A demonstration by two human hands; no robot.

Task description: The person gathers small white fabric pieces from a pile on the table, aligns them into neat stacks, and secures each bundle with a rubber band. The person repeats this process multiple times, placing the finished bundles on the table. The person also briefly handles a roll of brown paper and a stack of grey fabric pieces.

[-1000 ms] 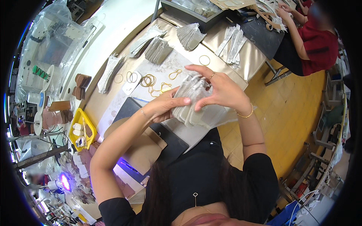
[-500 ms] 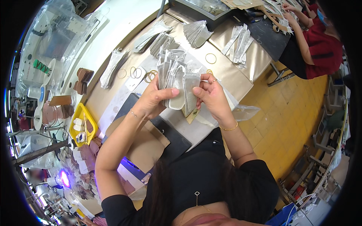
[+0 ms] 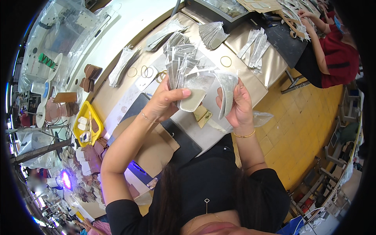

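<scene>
My left hand [image 3: 166, 98] grips a fanned stack of grey fabric pieces [image 3: 192, 100], its thumb lying across the front piece. Each piece is elongated with a rounded lower end and pale, ragged edges. In my right hand [image 3: 239, 103], closed between thumb and fingers, is one curved grey fabric piece [image 3: 226, 92], held apart from the stack at its lower end; whether their top ends touch I cannot tell. Below the hands, a small yellowish printed paper [image 3: 202, 116] lies on the grey work surface [image 3: 209, 135].
Further bundles of grey pieces [image 3: 212, 34] lie across the table, with loose rubber bands [image 3: 225, 61] among them. A yellow tray [image 3: 98, 117] stands at the left beside brown pieces [image 3: 91, 76]. Brown cardboard [image 3: 154, 150] lies near my left forearm. A co-worker in red [image 3: 340, 55] works at the far right.
My right hand has moved right and drawn one piece away from the stack. The front pieces in my left hand are spread wider, and the whole view has shifted slightly.
</scene>
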